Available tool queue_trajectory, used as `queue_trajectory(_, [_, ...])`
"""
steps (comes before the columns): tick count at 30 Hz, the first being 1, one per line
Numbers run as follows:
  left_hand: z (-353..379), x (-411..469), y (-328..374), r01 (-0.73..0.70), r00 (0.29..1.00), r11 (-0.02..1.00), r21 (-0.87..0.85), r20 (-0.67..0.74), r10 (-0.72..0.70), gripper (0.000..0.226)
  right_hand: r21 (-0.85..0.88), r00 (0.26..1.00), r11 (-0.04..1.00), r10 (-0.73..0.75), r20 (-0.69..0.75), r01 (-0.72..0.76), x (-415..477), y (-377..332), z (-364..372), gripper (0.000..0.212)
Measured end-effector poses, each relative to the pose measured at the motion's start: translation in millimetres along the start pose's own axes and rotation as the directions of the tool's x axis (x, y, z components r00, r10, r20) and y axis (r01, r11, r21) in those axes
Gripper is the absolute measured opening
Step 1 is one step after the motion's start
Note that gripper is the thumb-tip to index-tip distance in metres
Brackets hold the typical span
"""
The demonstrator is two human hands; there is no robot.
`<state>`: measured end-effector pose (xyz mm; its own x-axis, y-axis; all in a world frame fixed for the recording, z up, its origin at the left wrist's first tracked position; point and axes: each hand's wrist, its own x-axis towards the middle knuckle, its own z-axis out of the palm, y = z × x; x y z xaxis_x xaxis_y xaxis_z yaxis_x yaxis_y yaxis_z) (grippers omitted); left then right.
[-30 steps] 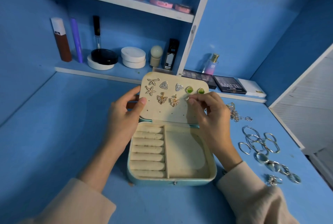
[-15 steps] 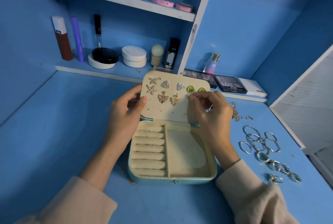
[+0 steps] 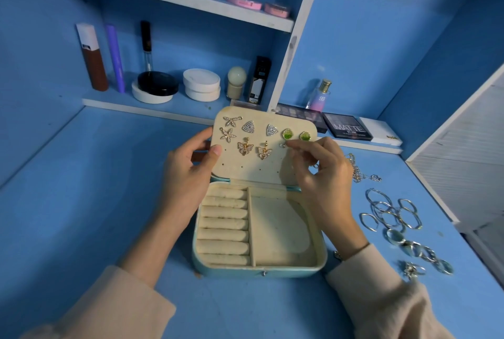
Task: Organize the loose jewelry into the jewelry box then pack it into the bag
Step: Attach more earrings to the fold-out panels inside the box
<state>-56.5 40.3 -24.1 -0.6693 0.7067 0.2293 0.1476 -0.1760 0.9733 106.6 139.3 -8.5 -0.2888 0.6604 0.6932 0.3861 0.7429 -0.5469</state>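
Left hand is gripping the left edge of the jewelry box lid, thumb pressing the front and fingers curling behind. That looks like bracing, so the upright lid panel is not tipping away under a push. Right hand is pinching a tiny silvery earring between thumb and forefinger, holding it at the panel just under the green studs, probably lining its post up with a hole. The panel is looking soft, cream and matte, dotted with pinholes; a sparkly gold butterfly pair is dangling from it. Below, the padded ring rolls and the flat compartment are sitting bare. The box is resting on the blue worktop between the forearms; thin silver hoops, chunky shiny rings and a tangled chain are waiting loose to its right. No bag is showing.
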Motion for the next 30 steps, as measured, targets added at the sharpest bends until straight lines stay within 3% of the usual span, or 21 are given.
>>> queue_trajectory(10, [-0.2, -0.3, 0.4, -0.005, 1.0, 1.0, 0.016, 0.004, 0.005, 0.04, -0.067, 0.995, 0.993, -0.102, -0.004, 0.101, -0.3, 1.5, 0.3, 0.02])
queue_trajectory(18, [-0.4, -0.5, 3.3, -0.011, 1.0, 1.0, 0.008, 0.006, 0.011, 0.046, -0.046, 0.995, 0.995, 0.089, -0.04, -0.091, 6.8, 8.1, -28.5, 0.021])
queue_trajectory(22, [0.2, -0.6, 3.3, -0.003, 1.0, 1.0, 0.002, 0.001, 0.003, 0.046, -0.128, 0.939, 0.963, 0.261, 0.223, -0.237, 15.1, 23.1, -62.3, 0.018])
queue_trajectory(26, [0.2, -0.4, 2.1, -0.011, 1.0, 1.0, 0.004, 0.0, 0.011, 0.045, -0.323, 0.797, 0.931, 0.324, 0.51, -0.172, 15.0, 35.5, -84.8, 0.019])
queue_trajectory(30, [-0.3, 0.5, 0.8, -0.014, 1.0, 1.0, 0.009, -0.001, 0.014, 0.044, -0.398, 0.716, 0.909, 0.361, 0.598, -0.126, 7.5, 43.0, -94.8, 0.019])
